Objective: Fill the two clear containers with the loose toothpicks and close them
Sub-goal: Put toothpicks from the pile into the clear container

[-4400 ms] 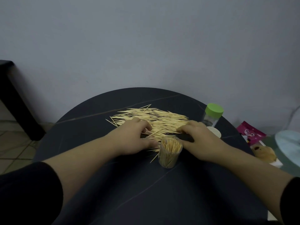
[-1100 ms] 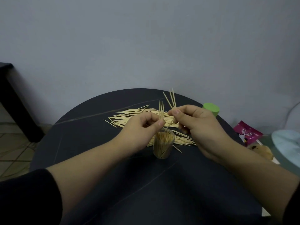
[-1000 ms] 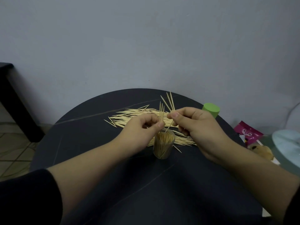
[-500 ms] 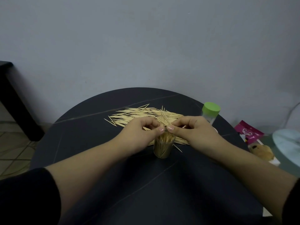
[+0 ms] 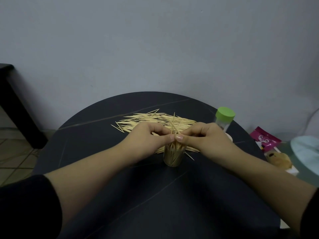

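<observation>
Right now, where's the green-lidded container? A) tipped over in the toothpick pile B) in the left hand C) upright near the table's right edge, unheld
C: the green-lidded container stands upright near the table edge, beyond the right hand, which pinches toothpicks at the open container.

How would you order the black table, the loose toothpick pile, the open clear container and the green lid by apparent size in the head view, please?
1. black table
2. loose toothpick pile
3. open clear container and green lid: too alike to rank; the lid stands farther away.
</observation>
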